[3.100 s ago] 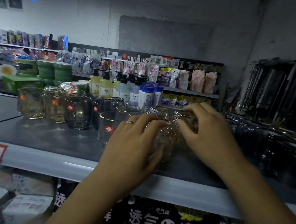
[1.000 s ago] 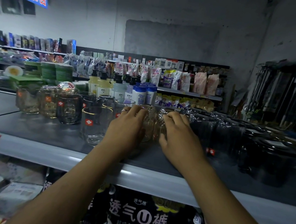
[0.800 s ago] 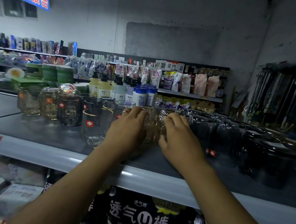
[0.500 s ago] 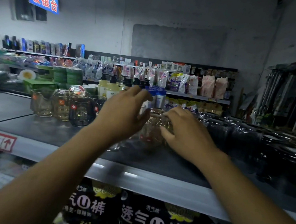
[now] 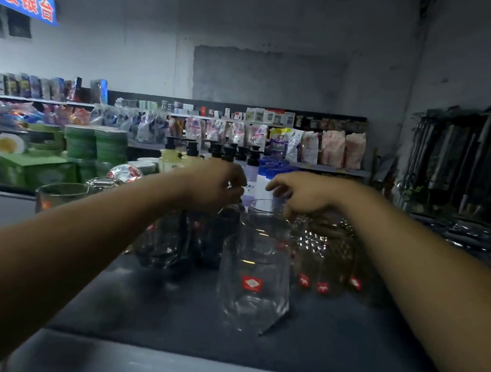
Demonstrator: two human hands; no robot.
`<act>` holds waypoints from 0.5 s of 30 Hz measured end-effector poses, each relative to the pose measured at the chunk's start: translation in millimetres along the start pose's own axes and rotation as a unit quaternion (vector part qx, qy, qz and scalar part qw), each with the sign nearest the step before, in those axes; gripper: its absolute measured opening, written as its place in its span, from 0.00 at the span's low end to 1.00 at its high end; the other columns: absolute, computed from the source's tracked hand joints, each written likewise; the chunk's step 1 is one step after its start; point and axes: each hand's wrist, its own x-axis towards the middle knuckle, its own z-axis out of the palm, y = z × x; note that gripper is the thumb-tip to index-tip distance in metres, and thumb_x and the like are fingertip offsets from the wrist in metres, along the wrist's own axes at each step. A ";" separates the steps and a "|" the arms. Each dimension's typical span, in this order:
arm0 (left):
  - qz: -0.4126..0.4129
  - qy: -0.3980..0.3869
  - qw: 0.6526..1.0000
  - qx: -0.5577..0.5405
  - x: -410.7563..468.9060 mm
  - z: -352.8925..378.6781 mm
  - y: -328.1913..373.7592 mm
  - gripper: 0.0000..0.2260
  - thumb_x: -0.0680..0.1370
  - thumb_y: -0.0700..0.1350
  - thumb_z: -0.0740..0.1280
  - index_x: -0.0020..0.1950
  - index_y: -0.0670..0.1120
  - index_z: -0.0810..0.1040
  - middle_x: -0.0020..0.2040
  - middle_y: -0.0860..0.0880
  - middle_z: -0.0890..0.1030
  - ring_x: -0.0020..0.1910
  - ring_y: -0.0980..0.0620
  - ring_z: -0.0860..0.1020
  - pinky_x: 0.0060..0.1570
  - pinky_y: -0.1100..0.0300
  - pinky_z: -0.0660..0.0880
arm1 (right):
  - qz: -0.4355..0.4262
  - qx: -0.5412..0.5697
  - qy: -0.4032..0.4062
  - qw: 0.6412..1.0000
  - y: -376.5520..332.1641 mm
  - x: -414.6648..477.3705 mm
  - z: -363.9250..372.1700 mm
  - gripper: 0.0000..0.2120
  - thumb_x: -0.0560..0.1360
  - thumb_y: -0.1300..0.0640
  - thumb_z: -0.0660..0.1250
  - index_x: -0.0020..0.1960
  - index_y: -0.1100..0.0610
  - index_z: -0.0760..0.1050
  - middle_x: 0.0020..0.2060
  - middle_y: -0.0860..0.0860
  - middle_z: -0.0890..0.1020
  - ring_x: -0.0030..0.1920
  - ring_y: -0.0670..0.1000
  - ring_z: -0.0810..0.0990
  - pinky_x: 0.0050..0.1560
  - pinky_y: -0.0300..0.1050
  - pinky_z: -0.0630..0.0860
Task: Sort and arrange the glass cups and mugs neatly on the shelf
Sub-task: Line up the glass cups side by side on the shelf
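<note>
- Reaching over the shelf (image 5: 164, 313) with both hands, we judge the sorting about midway: the glassware stands in loose groups by kind, but the rows are not yet even.
- Dimpled glasses (image 5: 325, 254) sit bunched at the right with their red labels facing us; that group looks settled.
- Dark glasses (image 5: 217, 240) cluster under our left hand (image 5: 216, 189), and amber mugs (image 5: 61, 196) stand further left, partly hidden by our forearm.
- One clear glass (image 5: 253, 283) stands alone in front, apart from the rest. We think it needs a place in a row, and the spacing between groups needs tidying.
- Our left hand's fingers curl downward over the dark glasses; we cannot tell whether they grip a rim.
- Our right hand (image 5: 298, 194) hangs over the clear glasses at the back, fingers loosely curled and apart, tips near a rim, holding nothing that we can see.
- The clear glass is smooth, thin-walled, upright and empty, with a red diamond label on its side. It looks slippery and breakable, so we would handle it gently.
- Bottles (image 5: 193, 156) stand behind the glassware.
</note>
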 end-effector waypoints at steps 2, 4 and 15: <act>0.027 -0.018 0.999 -0.010 9.1 1.9 -9.4 0.14 0.84 0.48 0.63 0.66 0.43 0.78 0.62 0.46 0.82 0.57 0.48 0.81 0.56 0.52 0.78 | 0.002 -0.009 -0.055 0.998 0.7 6.7 -3.6 0.34 0.75 0.66 0.72 0.78 0.53 0.65 0.72 0.50 0.73 0.69 0.51 0.73 0.60 0.44 0.74; 0.051 -0.044 0.997 -0.033 18.3 5.3 -16.6 0.15 0.84 0.49 0.64 0.68 0.45 0.77 0.61 0.51 0.81 0.57 0.51 0.80 0.51 0.61 0.77 | 0.002 -0.002 -0.085 0.996 2.2 10.7 -3.3 0.37 0.72 0.60 0.77 0.77 0.52 0.65 0.70 0.47 0.75 0.67 0.48 0.75 0.58 0.39 0.74; 0.075 -0.090 0.979 -0.168 48.2 10.8 -16.5 0.20 0.84 0.53 0.63 0.74 0.48 0.71 0.64 0.51 0.78 0.56 0.53 0.79 0.47 0.61 0.75 | 0.024 0.123 0.049 0.991 14.5 8.1 1.7 0.33 0.66 0.48 0.82 0.68 0.52 0.77 0.57 0.45 0.82 0.58 0.46 0.80 0.59 0.44 0.76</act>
